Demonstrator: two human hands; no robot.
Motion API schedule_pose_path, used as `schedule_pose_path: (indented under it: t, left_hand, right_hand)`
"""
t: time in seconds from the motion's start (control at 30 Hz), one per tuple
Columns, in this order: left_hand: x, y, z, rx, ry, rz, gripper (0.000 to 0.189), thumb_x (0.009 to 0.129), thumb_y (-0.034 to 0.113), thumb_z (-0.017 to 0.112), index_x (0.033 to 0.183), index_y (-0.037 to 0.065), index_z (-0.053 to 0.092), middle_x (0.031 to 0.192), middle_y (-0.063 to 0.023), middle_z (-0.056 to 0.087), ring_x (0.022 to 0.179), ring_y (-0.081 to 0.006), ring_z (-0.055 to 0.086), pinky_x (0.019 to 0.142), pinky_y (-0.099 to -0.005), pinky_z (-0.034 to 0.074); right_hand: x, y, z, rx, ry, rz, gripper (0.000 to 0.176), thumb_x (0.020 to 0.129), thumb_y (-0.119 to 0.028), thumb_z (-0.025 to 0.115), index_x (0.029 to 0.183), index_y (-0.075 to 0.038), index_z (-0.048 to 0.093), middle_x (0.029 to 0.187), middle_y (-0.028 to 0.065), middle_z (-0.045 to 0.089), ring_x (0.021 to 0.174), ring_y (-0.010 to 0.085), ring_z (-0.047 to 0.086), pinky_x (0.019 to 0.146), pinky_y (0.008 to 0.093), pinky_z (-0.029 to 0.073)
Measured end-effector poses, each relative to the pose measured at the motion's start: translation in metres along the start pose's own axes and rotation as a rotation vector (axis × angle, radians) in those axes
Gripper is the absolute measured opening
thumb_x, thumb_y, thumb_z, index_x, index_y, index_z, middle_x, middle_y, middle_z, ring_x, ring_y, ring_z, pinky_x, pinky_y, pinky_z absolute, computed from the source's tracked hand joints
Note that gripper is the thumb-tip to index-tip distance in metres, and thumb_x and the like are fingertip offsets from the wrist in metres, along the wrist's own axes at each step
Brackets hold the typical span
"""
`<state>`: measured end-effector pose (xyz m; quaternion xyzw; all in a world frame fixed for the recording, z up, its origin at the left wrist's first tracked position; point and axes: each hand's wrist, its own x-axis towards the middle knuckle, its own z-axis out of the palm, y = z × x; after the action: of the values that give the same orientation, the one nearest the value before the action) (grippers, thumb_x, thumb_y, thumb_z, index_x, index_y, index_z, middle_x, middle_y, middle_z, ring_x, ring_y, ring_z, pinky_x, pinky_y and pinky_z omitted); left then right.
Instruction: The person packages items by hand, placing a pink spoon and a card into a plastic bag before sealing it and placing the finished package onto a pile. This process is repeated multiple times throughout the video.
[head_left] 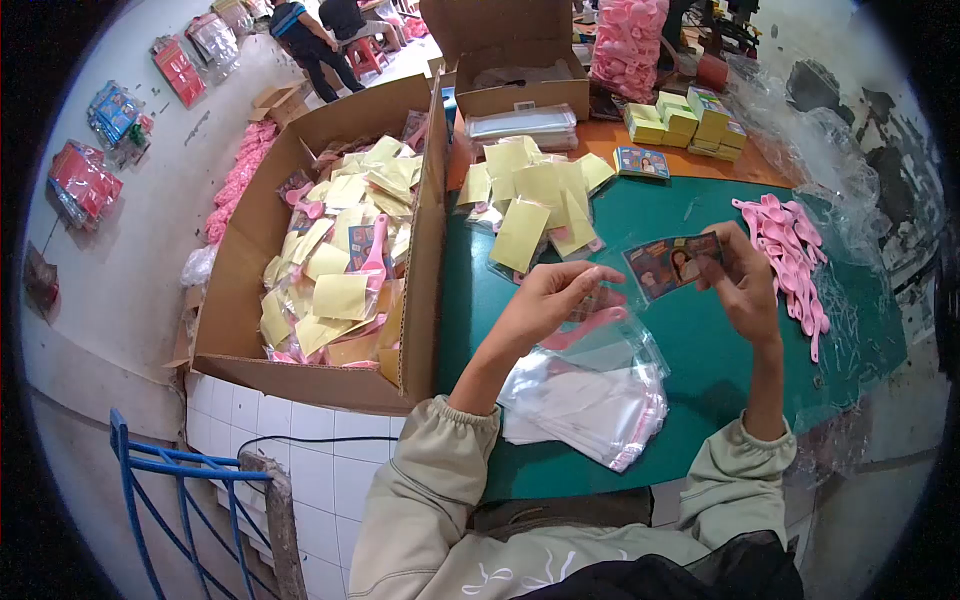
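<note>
My left hand [553,302] is closed, thumb and fingers pinched together at the top of a clear plastic bag [638,345]. A pink spoon [590,328] shows under the fingers, apparently inside that bag; part of it is hidden by the hand. Between the thumb and fingers of my right hand [745,285] is a dark printed card [672,266], held tilted just to the right of the left hand. Below both hands lies a fanned stack of clear plastic bags [585,410] on the green table [700,400]. Loose pink spoons [785,255] are heaped right of my right hand.
A large cardboard box [310,375] full of bagged cards and spoons stands to the left. More packed bags [535,190] are piled behind my hands. Card stacks [690,120] and a tall bundle of pink spoons [628,45] are at the back. A blue metal railing [185,470] stands lower left.
</note>
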<state>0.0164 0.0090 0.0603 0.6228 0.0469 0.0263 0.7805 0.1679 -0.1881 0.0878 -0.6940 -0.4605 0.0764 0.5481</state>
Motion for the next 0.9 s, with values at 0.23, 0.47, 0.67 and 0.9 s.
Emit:
schedule_pose_path:
  t: [0.23,0.47,0.67,0.9]
  left_hand:
    - [0.002,-0.019,-0.005,0.117,0.050,0.031,0.032,0.096,0.023,0.044,0.108,-0.002,0.060,0.088,-0.0087,0.066,0.074,-0.0071,0.060,0.062,-0.0192,0.047]
    - [0.004,-0.018,-0.009,0.175,0.064,0.035,0.032,0.095,0.022,0.048,0.109,-0.005,0.058,0.093,-0.0107,0.065,0.083,-0.0141,0.064,0.073,-0.0256,0.052]
    - [0.003,-0.014,0.001,0.614,-0.001,0.085,0.029,0.092,0.017,0.052,0.116,0.001,0.057,0.089,-0.0087,0.067,0.083,-0.0103,0.062,0.072,-0.0251,0.048]
    - [-0.004,-0.013,0.016,0.765,0.131,0.194,0.048,0.085,0.019,0.062,0.128,0.010,0.044,0.082,-0.0095,0.069,0.072,-0.0144,0.065,0.066,-0.0289,0.049]
  right_hand:
    - [-0.014,0.015,0.019,0.181,0.063,-0.018,0.010,0.086,0.000,0.055,0.095,0.000,0.051,0.079,0.0038,0.060,0.068,0.0085,0.057,0.060,0.0226,0.048]
    - [-0.015,0.009,0.014,-0.050,-0.020,-0.048,0.014,0.081,0.003,0.057,0.094,0.000,0.054,0.081,0.0076,0.061,0.071,0.0111,0.059,0.062,0.0253,0.048]
    - [-0.016,0.004,0.020,-0.165,-0.166,-0.035,0.017,0.077,0.002,0.057,0.094,0.001,0.056,0.080,0.0120,0.060,0.072,0.0248,0.060,0.067,0.0306,0.048]
    - [-0.020,0.011,0.043,-0.256,-0.367,-0.212,0.019,0.078,-0.006,0.062,0.093,0.005,0.056,0.080,0.0153,0.058,0.078,0.0339,0.059,0.070,0.0344,0.047]
